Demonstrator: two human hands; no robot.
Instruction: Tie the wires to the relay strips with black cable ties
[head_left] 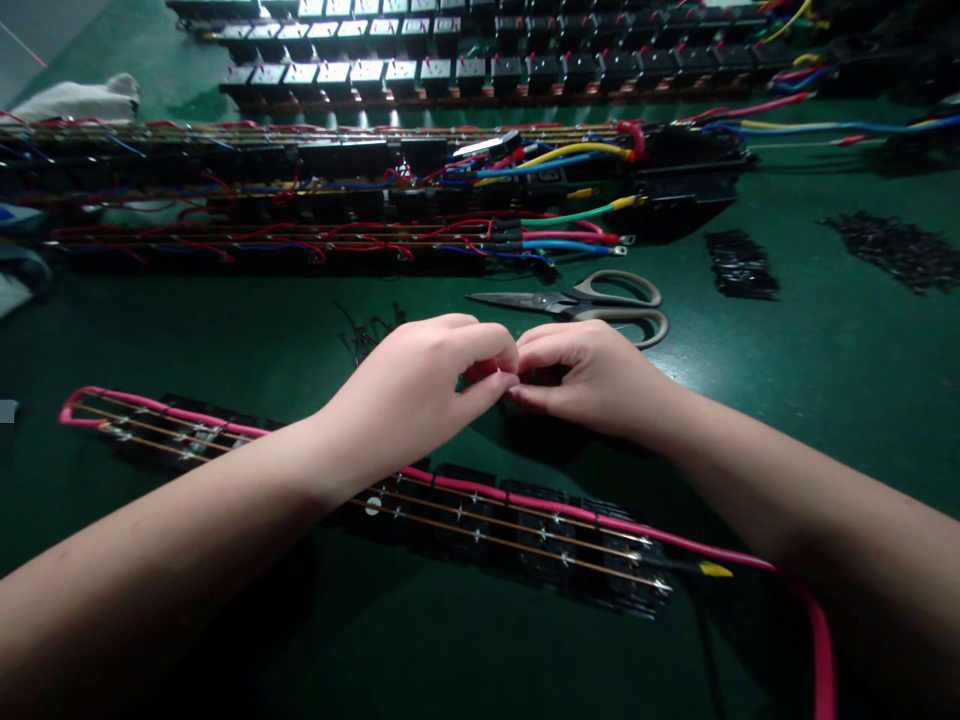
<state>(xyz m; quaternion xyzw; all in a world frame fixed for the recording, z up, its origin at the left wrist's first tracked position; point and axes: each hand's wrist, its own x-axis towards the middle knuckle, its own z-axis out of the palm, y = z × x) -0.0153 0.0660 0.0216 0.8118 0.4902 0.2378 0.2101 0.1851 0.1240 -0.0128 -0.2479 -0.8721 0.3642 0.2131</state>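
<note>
My left hand and my right hand meet fingertip to fingertip above the green table. Each has thumb and forefinger pinched together; whatever lies between them is too small or hidden to name. Below them lies a long black socket strip, tilted across the table, with brass-coloured rails along it. A pink-red cable runs along its upper edge, held at several spots by black ties, and loops at the left end. My left forearm covers part of the strip. Just beyond my right hand rests a pair of scissors.
Wired strips with red, blue, yellow and green leads lie behind the scissors. Farther back stand rows of socket strips. To the right are a bundle of thin black pieces and a looser pile. Black scraps lie beside my left hand.
</note>
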